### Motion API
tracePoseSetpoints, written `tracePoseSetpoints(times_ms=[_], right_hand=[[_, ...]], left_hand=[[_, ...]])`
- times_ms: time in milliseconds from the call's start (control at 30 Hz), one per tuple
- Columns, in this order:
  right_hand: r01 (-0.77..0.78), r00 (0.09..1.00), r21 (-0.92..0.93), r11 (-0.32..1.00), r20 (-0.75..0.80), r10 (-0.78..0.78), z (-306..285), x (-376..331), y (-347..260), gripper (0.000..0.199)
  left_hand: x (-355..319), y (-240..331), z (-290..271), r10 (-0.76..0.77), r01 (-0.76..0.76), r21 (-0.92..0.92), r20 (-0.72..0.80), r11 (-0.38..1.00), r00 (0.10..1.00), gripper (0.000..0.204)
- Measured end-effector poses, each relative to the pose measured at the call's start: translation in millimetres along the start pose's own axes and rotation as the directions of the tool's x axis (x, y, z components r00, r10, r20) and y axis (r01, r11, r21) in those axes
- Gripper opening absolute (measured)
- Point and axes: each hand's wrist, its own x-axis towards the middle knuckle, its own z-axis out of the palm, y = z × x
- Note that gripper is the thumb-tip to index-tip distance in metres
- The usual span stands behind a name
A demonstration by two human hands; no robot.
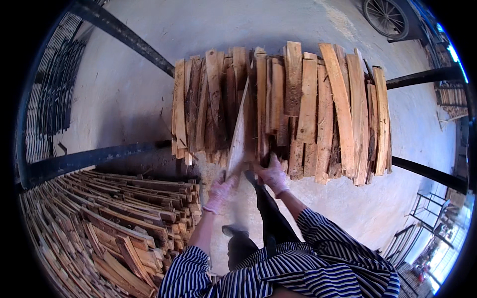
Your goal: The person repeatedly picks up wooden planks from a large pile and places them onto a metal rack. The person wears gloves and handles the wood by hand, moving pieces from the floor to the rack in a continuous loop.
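The left hand (220, 188) and right hand (272, 175) are both reaching forward, gripping the pale plank's (239, 130) near end. The plank is tilting up amid the stacked boards (318, 109) lying on black rails (427, 77) above a concrete floor (129, 94).

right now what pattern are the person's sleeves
Dark blue and white stripes on both sleeves, clearest in the head view.

Tan and brown wood slats (298, 109), pale plank (239, 134), whitish gloves (218, 191), navy-and-white striped sleeves (318, 258), black metal rails (84, 161), grey concrete floor (129, 94)
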Motion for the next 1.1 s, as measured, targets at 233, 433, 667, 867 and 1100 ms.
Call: tracePoseSetpoints(times_ms=[233,433,667,867,1100], right_hand=[[-0.245,0.840,0.815,0.525,0.449,-0.305,-44,-70,-39,0.053],[-0.210,0.863,0.659,0.722,0.473,-0.180,-67,-57,-70,0.048],[-0.225,0.890,0.696,0.681,0.432,-0.147,-77,-69,-66,0.066],[-0.424,0.830,0.797,0.430,0.532,-0.167,-85,-72,-45,0.072],[-0.211,0.869,0.722,0.659,0.447,-0.212,-80,-99,-45,0.075]], left_hand=[[-46,-29,94,0.503,-0.494,0.497,0.127,0.714,0.855,0.043],[-61,8,111,0.598,-0.595,0.454,0.158,0.663,0.786,0.054],[66,45,32,0.533,-0.227,0.578,-0.439,0.784,0.723,0.073],[155,119,42,0.470,0.301,0.893,-0.435,0.335,0.768,0.079],[151,97,-10,0.412,-0.128,0.763,-0.192,0.633,0.891,0.062]])
